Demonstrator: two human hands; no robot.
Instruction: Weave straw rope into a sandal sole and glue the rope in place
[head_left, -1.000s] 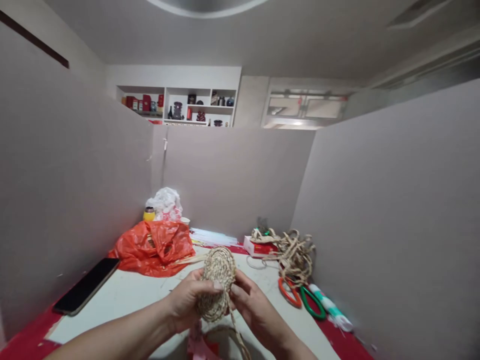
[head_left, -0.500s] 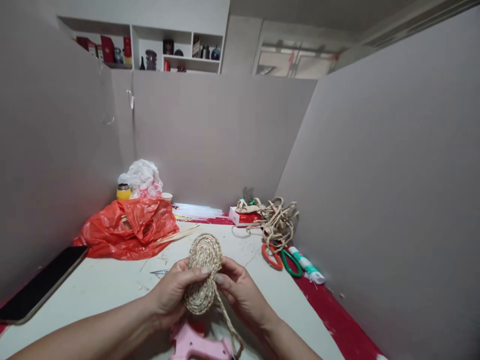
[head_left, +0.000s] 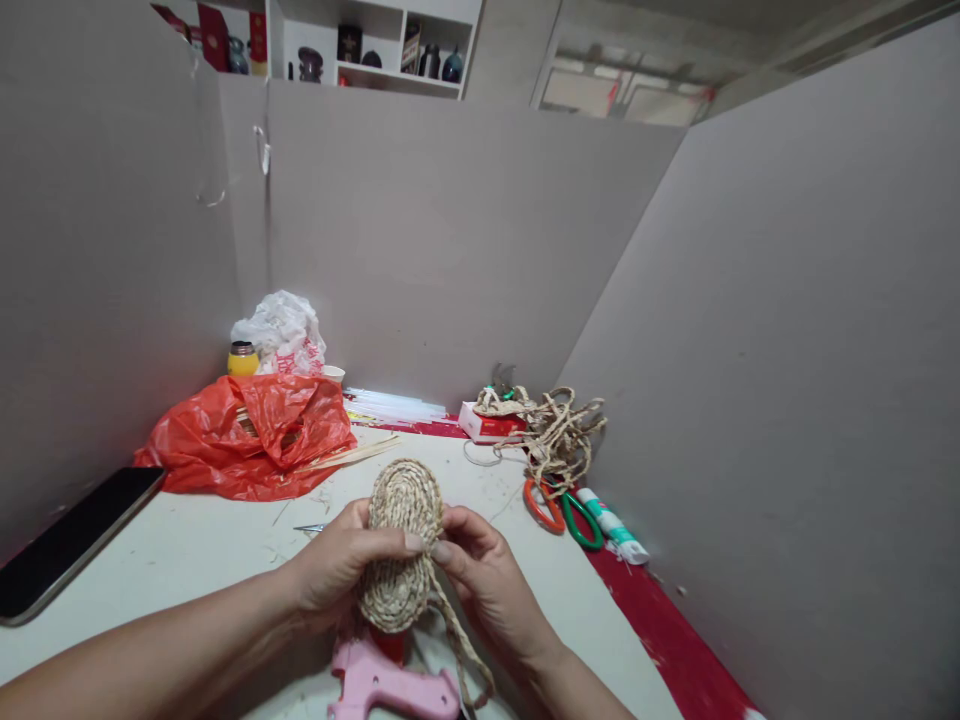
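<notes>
An oval coil of braided straw rope [head_left: 405, 500] is held upright between my two hands above the table. My left hand [head_left: 341, 560] grips its left side, thumb lying across the front and the other fingers hidden behind. With thumb and fingers, my right hand [head_left: 480, 575] pinches the coil's right edge where the loose rope tail [head_left: 454, 625] leaves it. That tail hangs down toward a pink glue gun [head_left: 394, 685], which lies below the coil, partly cut off by the frame. A pointed metal tool tip [head_left: 309, 527] shows beside my left hand.
Left are a red plastic bag [head_left: 247, 440], a phone [head_left: 75, 540] and a yellow jar [head_left: 242, 360]. Glue sticks [head_left: 394, 405] lie at the back. Right are a heap of rope [head_left: 562, 435], orange-green scissor handles [head_left: 581, 522] and a white-green roll [head_left: 611, 525]. Grey partitions [head_left: 465, 240] enclose the table.
The view has tilted slightly downward. Both hands keep hold of the coil in nearly the same pose, and more of the pink glue gun shows beneath it.
</notes>
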